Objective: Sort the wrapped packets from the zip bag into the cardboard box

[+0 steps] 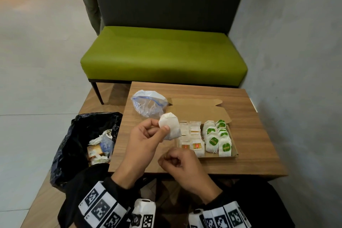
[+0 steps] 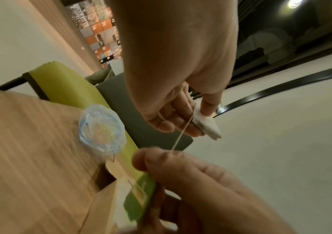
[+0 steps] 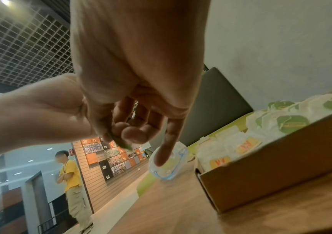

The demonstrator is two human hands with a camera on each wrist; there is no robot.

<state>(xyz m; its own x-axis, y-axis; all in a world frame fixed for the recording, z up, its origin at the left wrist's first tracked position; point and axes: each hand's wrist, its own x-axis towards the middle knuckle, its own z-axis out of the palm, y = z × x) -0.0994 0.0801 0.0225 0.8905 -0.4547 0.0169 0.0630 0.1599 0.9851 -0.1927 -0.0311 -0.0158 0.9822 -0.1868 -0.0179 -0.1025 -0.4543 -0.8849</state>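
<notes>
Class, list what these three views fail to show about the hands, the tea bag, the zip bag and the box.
- Head view: green tag hidden inside the right hand.
- Head view: print on the box packets too small.
- Left wrist view: zip bag contents blurred.
- Right wrist view: tea bag out of sight behind the left hand.

The wooden tabletop (image 1: pixel 249 153) carries two things. A crumpled zip bag (image 1: pixel 148 104) lies at its far left. Just right of it sits the open cardboard box (image 1: pixel 234 151), filled with rows of packets (image 1: pixel 212 140).
</notes>
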